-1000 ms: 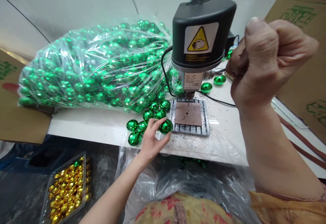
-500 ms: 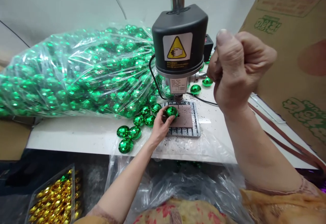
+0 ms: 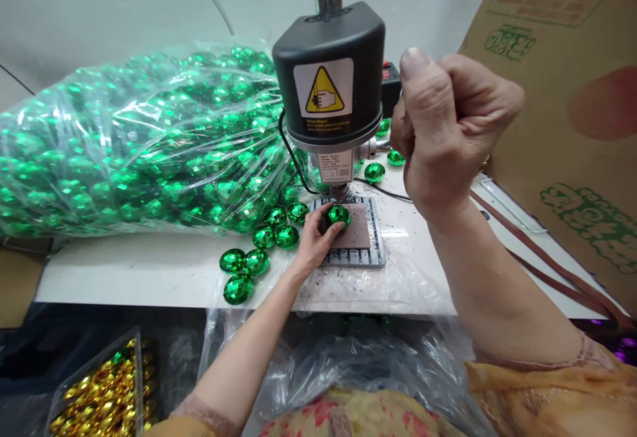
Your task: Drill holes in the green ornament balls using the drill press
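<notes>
My left hand (image 3: 316, 235) holds a shiny green faceted ball (image 3: 339, 217) between thumb and fingers. The ball sits just under the chuck (image 3: 339, 191) of a small black drill press (image 3: 331, 72), above a brown board (image 3: 355, 228) on the slotted metal base (image 3: 375, 251). Whether the bit touches the ball I cannot tell. My right hand (image 3: 448, 125), raised beside the drill head, is closed around the end of the feed lever (image 3: 371, 148); the grip itself is hidden by my fingers. Several loose green balls (image 3: 256, 262) lie left of the base.
A large clear bag (image 3: 134, 152) of green balls fills the table's back left. Cardboard (image 3: 562, 125) stands at the right, with brown straps (image 3: 547, 251) beside it. Below left is a clear bin (image 3: 139, 384) of gold balls. Plastic sheeting (image 3: 358, 351) hangs over the front edge.
My left hand has brought the green ball slightly right, from beside the drill bit to beneath the chuck. My right hand keeps its grip on the lever. The whole view has shifted a little.
</notes>
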`<move>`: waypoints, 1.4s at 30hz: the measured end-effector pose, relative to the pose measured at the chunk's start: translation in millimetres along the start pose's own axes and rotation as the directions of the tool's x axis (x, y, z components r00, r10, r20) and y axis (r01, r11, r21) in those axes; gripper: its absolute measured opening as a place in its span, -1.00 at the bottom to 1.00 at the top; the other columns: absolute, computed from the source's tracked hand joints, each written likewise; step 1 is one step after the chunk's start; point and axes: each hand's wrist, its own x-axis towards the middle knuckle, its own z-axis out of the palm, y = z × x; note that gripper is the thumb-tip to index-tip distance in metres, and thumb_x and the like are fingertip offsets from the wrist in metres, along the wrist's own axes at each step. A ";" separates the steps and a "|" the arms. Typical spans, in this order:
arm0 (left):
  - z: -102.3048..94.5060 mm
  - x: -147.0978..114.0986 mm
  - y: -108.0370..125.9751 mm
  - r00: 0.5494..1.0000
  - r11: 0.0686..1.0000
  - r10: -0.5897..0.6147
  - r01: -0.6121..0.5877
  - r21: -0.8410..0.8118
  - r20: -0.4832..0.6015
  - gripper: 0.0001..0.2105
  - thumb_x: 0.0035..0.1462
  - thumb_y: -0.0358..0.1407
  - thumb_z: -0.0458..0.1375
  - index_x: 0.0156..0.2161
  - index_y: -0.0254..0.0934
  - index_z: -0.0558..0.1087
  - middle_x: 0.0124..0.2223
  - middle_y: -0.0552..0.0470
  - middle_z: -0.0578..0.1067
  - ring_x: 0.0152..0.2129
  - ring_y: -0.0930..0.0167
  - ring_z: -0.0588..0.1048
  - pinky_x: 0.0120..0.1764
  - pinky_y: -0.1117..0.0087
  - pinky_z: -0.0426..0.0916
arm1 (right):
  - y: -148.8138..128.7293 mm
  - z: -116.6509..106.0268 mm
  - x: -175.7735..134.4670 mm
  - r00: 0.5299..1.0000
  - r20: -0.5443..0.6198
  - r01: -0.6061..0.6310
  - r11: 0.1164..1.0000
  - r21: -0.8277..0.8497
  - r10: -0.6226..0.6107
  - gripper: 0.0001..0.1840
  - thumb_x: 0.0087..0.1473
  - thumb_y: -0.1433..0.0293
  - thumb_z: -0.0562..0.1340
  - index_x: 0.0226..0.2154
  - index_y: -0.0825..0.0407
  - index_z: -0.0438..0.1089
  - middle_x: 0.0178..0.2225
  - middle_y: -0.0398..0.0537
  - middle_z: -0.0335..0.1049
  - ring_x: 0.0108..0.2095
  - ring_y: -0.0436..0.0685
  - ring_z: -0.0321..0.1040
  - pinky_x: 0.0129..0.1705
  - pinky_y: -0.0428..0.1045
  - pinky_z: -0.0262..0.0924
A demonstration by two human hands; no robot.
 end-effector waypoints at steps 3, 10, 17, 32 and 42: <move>-0.4 -0.1 -1.8 1.000 0.999 -0.022 0.021 -0.024 -0.014 -0.52 0.10 -0.10 0.30 0.12 -0.19 0.45 0.02 -0.10 0.51 0.00 0.25 0.43 0.09 0.21 0.31 | -0.3 0.2 2.2 1.000 0.023 -0.006 1.000 -0.012 0.006 -0.44 0.17 0.30 0.22 -0.73 0.02 -0.04 -0.74 -0.27 -0.03 -0.71 -0.14 -0.12 -0.62 -0.04 -0.15; -8.4 4.6 -1.5 0.999 0.999 0.026 -0.027 0.022 0.048 -0.56 0.12 -0.13 0.29 0.09 -0.19 0.45 -0.01 -0.08 0.51 -0.01 0.24 0.43 0.09 0.18 0.29 | 9.6 6.3 14.8 0.998 0.028 -0.059 0.992 0.112 0.057 -0.47 0.16 0.41 0.21 -0.72 0.01 -0.03 -0.74 -0.28 -0.10 -0.74 -0.12 -0.18 -0.65 -0.01 -0.23; 4.6 2.0 10.0 0.990 0.986 0.131 -0.135 0.099 0.046 -0.57 0.09 -0.21 0.32 0.07 -0.21 0.43 -0.03 -0.07 0.47 -0.06 0.28 0.46 0.04 0.23 0.36 | 14.6 11.8 39.4 0.960 0.085 -0.279 0.934 0.223 0.266 -0.43 0.17 0.53 0.15 -0.80 -0.01 0.04 -0.78 -0.25 -0.08 -0.72 -0.11 -0.11 -0.66 -0.03 -0.17; 12.8 -4.2 8.5 0.999 0.992 -0.007 0.013 -0.124 0.045 -0.52 0.07 -0.21 0.33 0.09 -0.22 0.39 0.06 -0.08 0.50 0.01 0.28 0.47 0.12 0.22 0.33 | 1.1 -9.4 -24.5 1.000 -0.012 -0.012 0.995 0.104 0.014 -0.47 0.15 0.38 0.23 -0.74 0.06 0.03 -0.72 -0.26 -0.14 -0.68 -0.13 -0.05 -0.57 -0.03 -0.23; 12.6 -5.2 7.7 0.999 0.996 -0.007 0.011 -0.093 0.048 -0.51 0.08 -0.17 0.32 0.11 -0.21 0.38 0.08 -0.09 0.49 0.04 0.25 0.45 0.13 0.20 0.31 | 10.7 -10.5 -38.7 0.993 -0.033 0.114 0.986 0.124 -0.111 -0.48 0.15 0.40 0.18 -0.71 0.08 -0.08 -0.72 -0.24 -0.17 -0.69 -0.16 -0.12 -0.57 -0.02 -0.28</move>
